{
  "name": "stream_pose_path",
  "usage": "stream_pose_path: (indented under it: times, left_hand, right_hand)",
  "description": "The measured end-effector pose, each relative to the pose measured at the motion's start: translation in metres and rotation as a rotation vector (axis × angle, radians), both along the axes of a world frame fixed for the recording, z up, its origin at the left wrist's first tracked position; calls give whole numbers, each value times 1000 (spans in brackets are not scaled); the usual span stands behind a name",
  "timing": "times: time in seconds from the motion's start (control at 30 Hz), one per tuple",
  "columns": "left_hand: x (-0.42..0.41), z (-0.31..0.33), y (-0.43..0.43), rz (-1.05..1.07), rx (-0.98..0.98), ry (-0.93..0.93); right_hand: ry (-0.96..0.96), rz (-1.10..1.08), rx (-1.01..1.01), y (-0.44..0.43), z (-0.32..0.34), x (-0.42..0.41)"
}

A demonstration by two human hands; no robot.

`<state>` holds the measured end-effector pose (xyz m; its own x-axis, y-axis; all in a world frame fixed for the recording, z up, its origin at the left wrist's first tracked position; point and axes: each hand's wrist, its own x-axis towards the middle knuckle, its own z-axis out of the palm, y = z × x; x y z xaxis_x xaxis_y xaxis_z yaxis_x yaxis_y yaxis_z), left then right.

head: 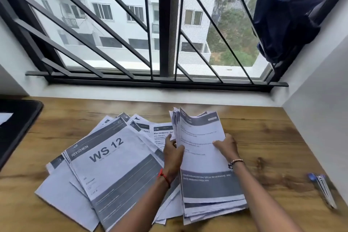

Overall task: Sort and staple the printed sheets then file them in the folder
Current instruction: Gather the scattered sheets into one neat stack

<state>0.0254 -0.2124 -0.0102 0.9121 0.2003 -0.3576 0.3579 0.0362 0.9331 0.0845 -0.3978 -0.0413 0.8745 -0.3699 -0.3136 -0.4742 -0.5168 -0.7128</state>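
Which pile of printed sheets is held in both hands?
The right stack, gripped by the left hand and right hand; the fanned pile with WS 12 on top lies flat.

soft daylight comes through the window (pixel 120 24), pale and washed out beyond its bars, which bow toward the edges. below the window the desk (pixel 263 137) is evenly lit with faint shadows. small text on the printed sheets (pixel 113 165) blurs, and the pens (pixel 323 188) below the window's right corner smear.
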Motion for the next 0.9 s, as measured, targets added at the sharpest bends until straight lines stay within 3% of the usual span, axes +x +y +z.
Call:
stream_pose_path:
  times: [0.3, 0.67, 0.9]
  left_hand:
    - [-4, 2, 47, 52, -53, -84]
    - [-50, 1, 148, 575, 32, -42]
    - [-72, -18, 194, 540, 209, 56]
  right_hand:
    - [-57, 154, 176, 40, 27, 22]
    - [-22, 564, 175, 186, 55, 21]
    - [13, 704, 95, 252, 25, 14]
